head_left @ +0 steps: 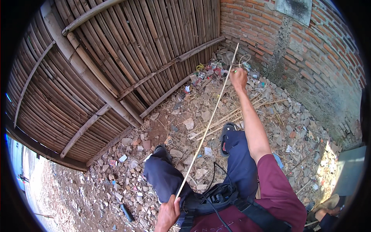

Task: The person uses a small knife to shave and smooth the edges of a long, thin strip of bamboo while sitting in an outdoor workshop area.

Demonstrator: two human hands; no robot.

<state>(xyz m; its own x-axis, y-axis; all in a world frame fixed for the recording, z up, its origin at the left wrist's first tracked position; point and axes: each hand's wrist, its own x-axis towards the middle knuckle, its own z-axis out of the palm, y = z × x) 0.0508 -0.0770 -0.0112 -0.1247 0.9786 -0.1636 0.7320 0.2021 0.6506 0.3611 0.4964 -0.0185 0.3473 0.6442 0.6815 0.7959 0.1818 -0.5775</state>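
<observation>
A long, thin, pale bamboo strip [208, 125] slants across the view from my lap toward the brick corner. Its near end is in my left hand [168, 213], fingers closed round it beside my left thigh. My right arm reaches far forward, and the right hand [239, 78] is closed at the strip near its far end. A small green spot shows at those fingers; I cannot make out what it belongs to. Just beyond the right hand curls a thin pale loop [244, 60], perhaps a sliver of the strip.
A bamboo-slat wall [154, 42] rises at the left and meets a brick wall [255, 23]. Stony ground [189, 123] with litter and dry stalks [228, 120] lies round my feet. A black cable [214, 174] hangs at my waist. Part of another person [328, 210] shows at lower right.
</observation>
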